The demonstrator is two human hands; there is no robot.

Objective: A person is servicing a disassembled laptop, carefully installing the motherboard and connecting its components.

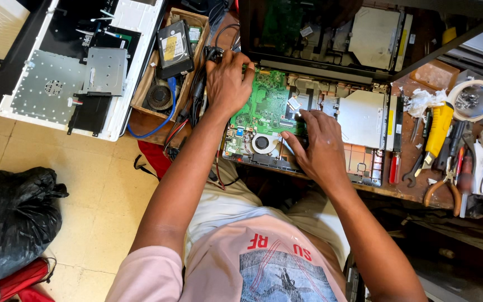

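Head view: left hand (227,81) fingers spread flat on green board (264,103), right hand (320,148) fingers curled beside fan (262,143).

A repair workshop: opened laptop (308,123), pliers (441,187), screwdrivers (438,134) and spare parts crowd the bench (409,193).
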